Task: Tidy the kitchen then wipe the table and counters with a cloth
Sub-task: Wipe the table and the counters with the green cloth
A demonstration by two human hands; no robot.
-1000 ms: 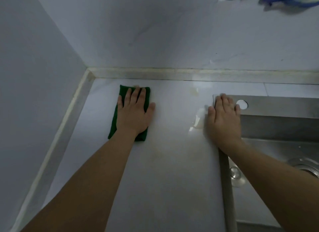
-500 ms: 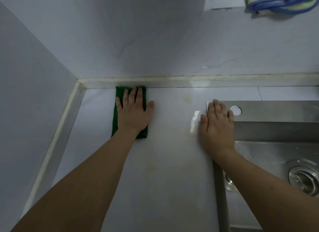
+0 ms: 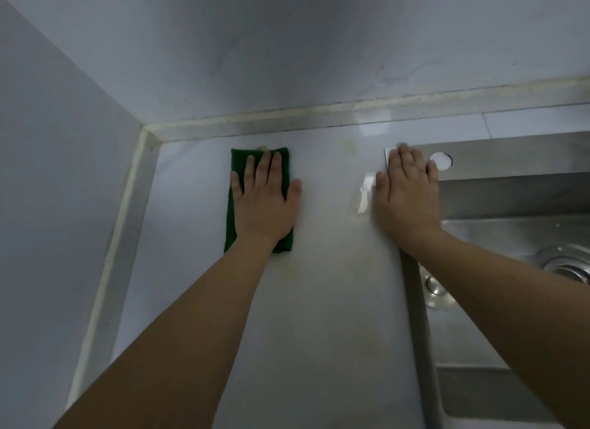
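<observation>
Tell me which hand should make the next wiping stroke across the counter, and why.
Left. The left hand already lies flat on the green cloth on the counter, fingers straight. The right hand holds no cloth; it rests flat on the sink corner, likely bracing.

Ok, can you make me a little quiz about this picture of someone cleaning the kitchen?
1. True or false: the left hand presses flat on the green cloth.
2. Where does the right hand rest?
A. inside the basin
B. on the corner of the steel sink, partly on the counter
C. on the wall
3. Fill in: the round hole in the sink's rim lies just to the ____ of the right hand's fingertips.

Key: 1 true; 2 B; 3 right.
</observation>
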